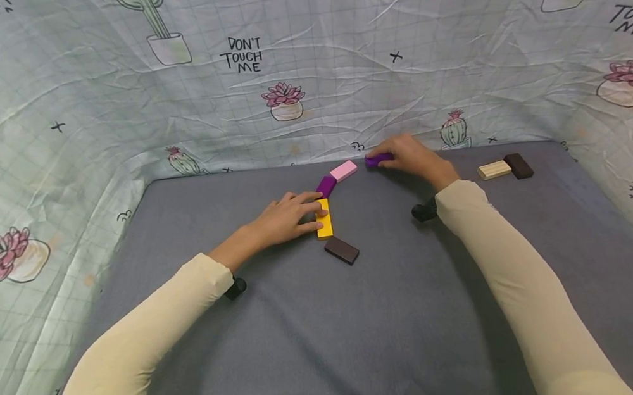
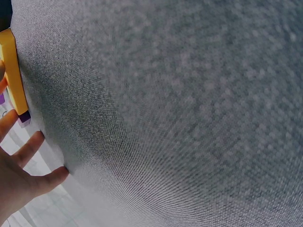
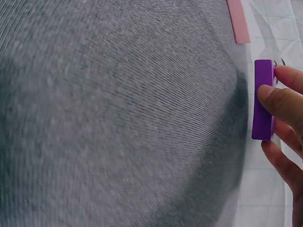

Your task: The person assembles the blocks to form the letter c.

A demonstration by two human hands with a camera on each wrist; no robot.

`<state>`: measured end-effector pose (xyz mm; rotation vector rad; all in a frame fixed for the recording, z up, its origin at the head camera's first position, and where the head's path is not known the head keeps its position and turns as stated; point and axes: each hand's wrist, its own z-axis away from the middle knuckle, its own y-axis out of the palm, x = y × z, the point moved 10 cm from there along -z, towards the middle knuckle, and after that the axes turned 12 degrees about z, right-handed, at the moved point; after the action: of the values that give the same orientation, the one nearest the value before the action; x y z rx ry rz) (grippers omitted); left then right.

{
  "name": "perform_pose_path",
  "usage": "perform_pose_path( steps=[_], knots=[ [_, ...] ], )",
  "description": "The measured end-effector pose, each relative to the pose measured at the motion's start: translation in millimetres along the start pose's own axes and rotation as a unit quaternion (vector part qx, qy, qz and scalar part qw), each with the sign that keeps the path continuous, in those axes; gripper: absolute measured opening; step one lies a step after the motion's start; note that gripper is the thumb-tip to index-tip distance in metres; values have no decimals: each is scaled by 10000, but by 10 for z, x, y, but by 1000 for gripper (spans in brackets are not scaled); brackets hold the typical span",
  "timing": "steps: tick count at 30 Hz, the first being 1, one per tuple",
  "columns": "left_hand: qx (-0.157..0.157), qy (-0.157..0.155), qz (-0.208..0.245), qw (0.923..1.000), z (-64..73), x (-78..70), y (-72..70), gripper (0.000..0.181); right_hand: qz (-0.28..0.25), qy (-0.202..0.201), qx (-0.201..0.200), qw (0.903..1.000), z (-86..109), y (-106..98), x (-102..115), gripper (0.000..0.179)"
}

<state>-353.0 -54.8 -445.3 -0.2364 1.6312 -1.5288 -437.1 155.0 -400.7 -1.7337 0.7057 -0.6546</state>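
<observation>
In the head view my right hand [image 1: 413, 159] pinches a purple rectangular block [image 1: 378, 160] near the far edge of the table. The right wrist view shows the thumb on this purple block [image 3: 262, 106] and fingertips at its other side and lower end. My left hand [image 1: 286, 216] spreads its fingers, some tips on or just over a yellow block [image 1: 325, 227]. Above the yellow block lies a second purple block [image 1: 326, 186], then a pink block [image 1: 344, 170]. A dark brown block [image 1: 342, 250] lies just below it. Together these flat blocks form a curved line.
A ridged light wooden block [image 1: 494, 170] and another dark brown block [image 1: 518, 166] lie together at the far right. The grey cloth table [image 1: 408, 316] ends at a patterned curtain [image 1: 331, 50] along the back and both sides.
</observation>
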Motion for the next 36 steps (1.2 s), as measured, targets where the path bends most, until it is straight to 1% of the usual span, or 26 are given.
perform_pose_path(
  steps=[6,14,23,36],
  knots=[
    [-2,-24,-14,10000,3,-4,0,35,-112,-10,-194,9997,-22,35,5,24],
    [18,-70,18,10000,7,-23,-12,34,-37,-77,-301,9995,-27,91,8,22],
    [14,-79,56,10000,7,-6,-2,35,-129,112,-356,9992,-68,95,-1,23],
    [45,-104,49,9999,2,6,-10,35,-66,356,-255,9990,-145,154,-14,22]
  ],
)
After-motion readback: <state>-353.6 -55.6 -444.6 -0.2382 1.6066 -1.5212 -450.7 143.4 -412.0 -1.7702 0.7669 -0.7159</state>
